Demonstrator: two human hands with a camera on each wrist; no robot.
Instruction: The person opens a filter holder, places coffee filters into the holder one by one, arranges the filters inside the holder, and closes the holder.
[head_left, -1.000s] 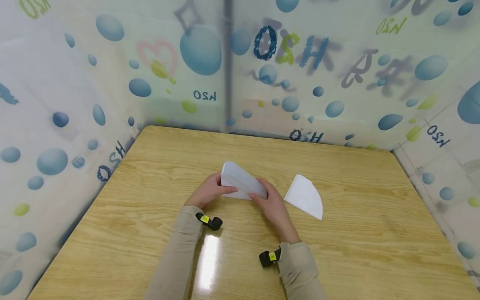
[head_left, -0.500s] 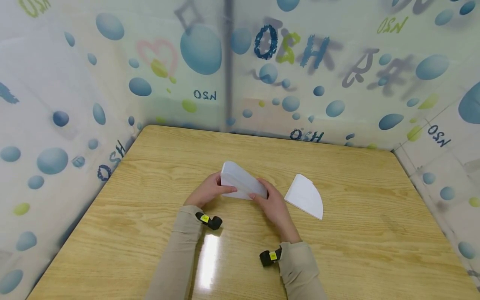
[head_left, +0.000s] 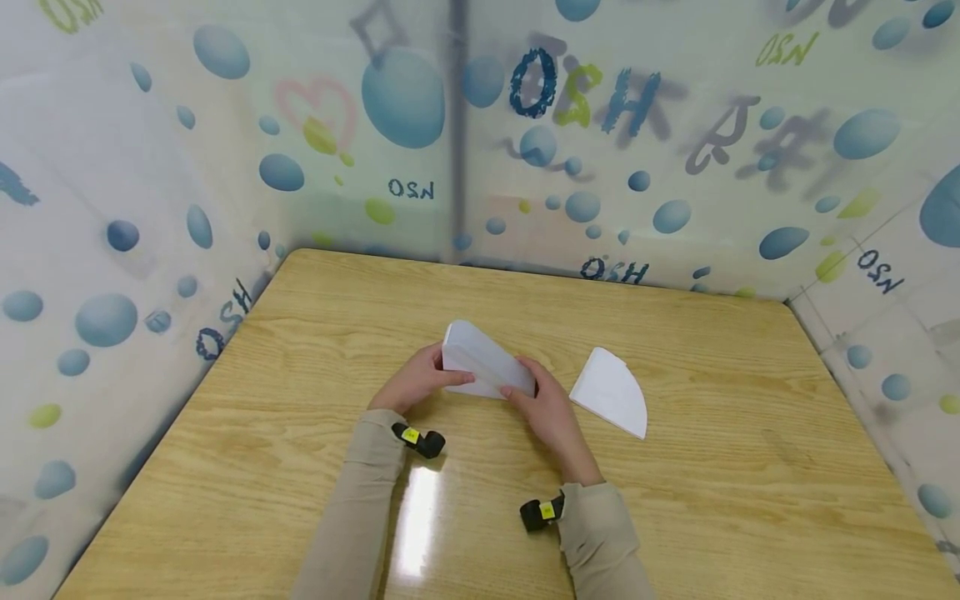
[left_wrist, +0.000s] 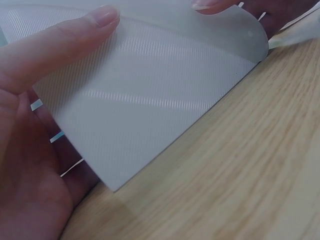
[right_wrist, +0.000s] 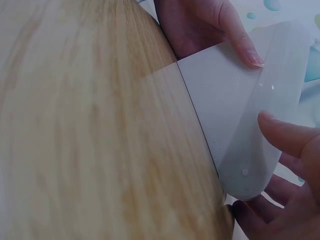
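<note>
A white flat piece point(head_left: 480, 358) is held upright between both hands. Fine ribs cover its sheet point(right_wrist: 220, 90), and a smooth band point(right_wrist: 270, 85) with rounded ends runs along one side; its exact kind I cannot tell. My left hand point(head_left: 412, 382) grips its left end, thumb point(left_wrist: 65, 42) across the near face and fingers behind. At the right end my right hand point(head_left: 546, 410) pinches it, its thumb point(right_wrist: 290, 136) lying on the smooth band. The lower edge is close to the tabletop; whether it touches is unclear. The far side is hidden.
A white quarter-circle piece point(head_left: 609, 392) with a small notch in its curved edge lies flat to the right of my right hand. The wooden table point(head_left: 750, 467) meets patterned walls point(head_left: 562, 167) at the back and sides.
</note>
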